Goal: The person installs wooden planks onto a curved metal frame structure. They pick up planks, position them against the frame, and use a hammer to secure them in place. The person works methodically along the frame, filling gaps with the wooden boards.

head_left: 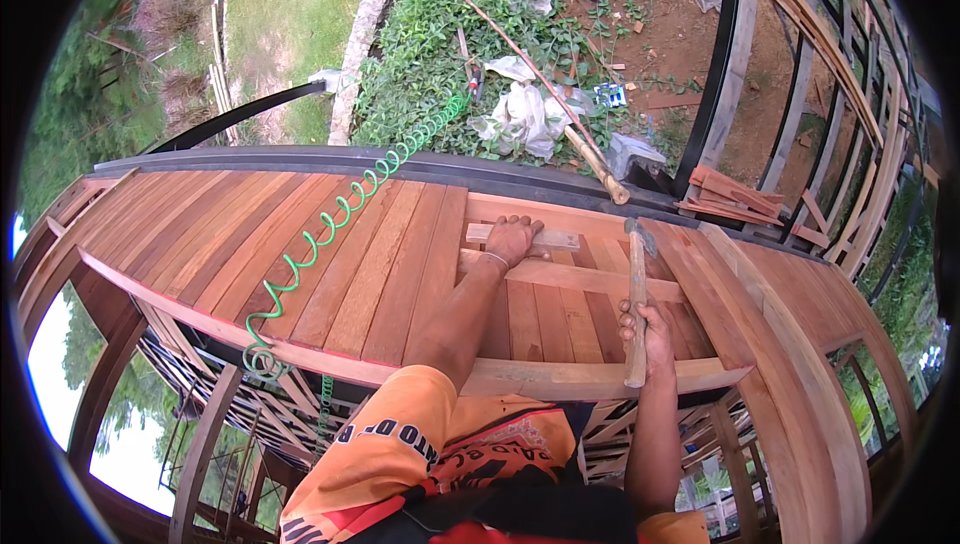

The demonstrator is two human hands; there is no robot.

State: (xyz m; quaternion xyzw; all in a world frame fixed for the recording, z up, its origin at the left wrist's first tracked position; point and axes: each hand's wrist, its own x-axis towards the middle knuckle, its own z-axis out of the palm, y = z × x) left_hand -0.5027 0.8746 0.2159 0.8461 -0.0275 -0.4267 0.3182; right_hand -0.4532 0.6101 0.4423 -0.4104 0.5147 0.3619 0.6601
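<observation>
Across the middle, a deck (340,289) of red-brown boards, with an opening right of centre and lower boards visible inside. Beyond the far edge, leafy greenery (410,79). Over the deck's left part and on toward the greenery, a green coiled hose (372,178). Slanting down toward the far edge, a pole (592,158). Across the opening, a batten (575,274). Over its right part, a hammer (637,334), head away from the body. Beyond the batten, a short block (560,240). Closed firmly around the hammer's handle, the right hand (652,334). Half closed over the block's middle, the left hand (514,240), gripping it between fingers and thumb.
</observation>
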